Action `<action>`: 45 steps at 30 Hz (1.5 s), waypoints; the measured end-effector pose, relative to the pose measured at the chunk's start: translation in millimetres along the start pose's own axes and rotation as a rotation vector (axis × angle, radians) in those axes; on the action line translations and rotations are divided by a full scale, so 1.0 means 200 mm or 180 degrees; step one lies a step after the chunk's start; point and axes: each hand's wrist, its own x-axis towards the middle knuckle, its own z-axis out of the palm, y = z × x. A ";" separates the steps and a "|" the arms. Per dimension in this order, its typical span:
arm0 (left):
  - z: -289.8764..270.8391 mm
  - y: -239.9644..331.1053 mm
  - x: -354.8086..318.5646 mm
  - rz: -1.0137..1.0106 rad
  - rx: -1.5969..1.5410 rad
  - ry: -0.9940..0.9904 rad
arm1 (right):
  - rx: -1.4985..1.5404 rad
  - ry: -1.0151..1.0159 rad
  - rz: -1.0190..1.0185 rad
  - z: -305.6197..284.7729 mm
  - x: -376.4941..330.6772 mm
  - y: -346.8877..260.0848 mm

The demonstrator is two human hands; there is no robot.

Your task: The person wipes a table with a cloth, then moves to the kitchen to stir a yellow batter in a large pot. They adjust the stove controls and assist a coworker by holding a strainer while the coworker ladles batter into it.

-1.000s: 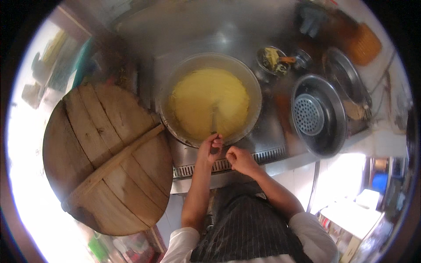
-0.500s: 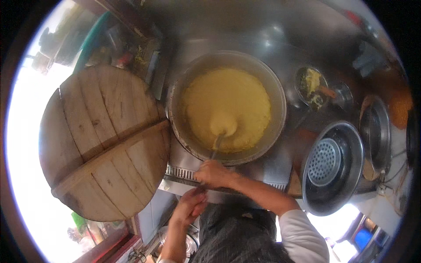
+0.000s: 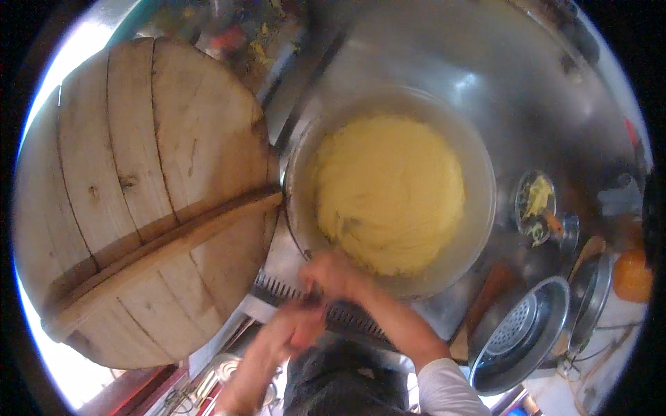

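A large round metal pot (image 3: 479,229) holds a thick, smooth yellow mash (image 3: 395,187). At the pot's near rim my right hand (image 3: 334,276) is closed around the handle of a long-handled stirring tool (image 3: 352,223). Just below and to its left, my left hand (image 3: 300,327) grips the same handle lower down. Both hands are blurred by motion. Only a greyish bit of the tool shows at the mash's near left, so its head is hidden and its exact kind cannot be told.
Left of the pot leans a big round wooden lid (image 3: 173,159) with a crossbar. On the right are a metal basin (image 3: 548,347) with a perforated disc inside, a small bowl (image 3: 538,201) with yellow scraps, and another metal pan (image 3: 593,305). A slotted grate (image 3: 354,319) runs before the pot.
The view has shifted, bringing the lid larger and the pot rightward. The tool's mash-coated head, visible before near the pot's front, has sunk into the mash nearer the left side.
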 end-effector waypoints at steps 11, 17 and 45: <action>-0.19 0.20 0.09 -0.0160 0.0653 -0.0460 | -0.0411 0.0633 -0.0038 0.15 0.15 0.17; -0.23 -0.09 0.21 0.0126 0.0831 -0.0402 | 0.1339 0.0855 0.1636 0.24 -0.25 0.15; -0.11 0.28 0.69 -0.0303 0.1366 -0.0678 | -0.0997 0.0786 0.0588 -0.01 0.16 0.10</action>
